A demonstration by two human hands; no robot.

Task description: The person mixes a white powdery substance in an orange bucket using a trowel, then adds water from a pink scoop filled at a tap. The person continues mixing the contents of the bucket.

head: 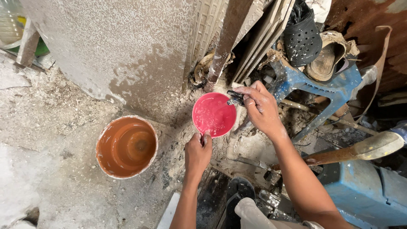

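My left hand (197,153) grips the near rim of a small pink bowl (213,114), holding it up under a dark tap (234,98). Water lies in the bowl. My right hand (260,107) is closed around the tap's handle at the bowl's right edge. An orange bucket (126,146) stands on the ground to the left of the bowl.
A speckled grey wall (118,51) rises behind. Slats and boards (250,38) lean at the top centre. A blue plastic stool (313,85) carries a black clog (302,38) and a brown sandal (326,59). A blue container (373,195) sits at the lower right. The ground is rough and dusty.
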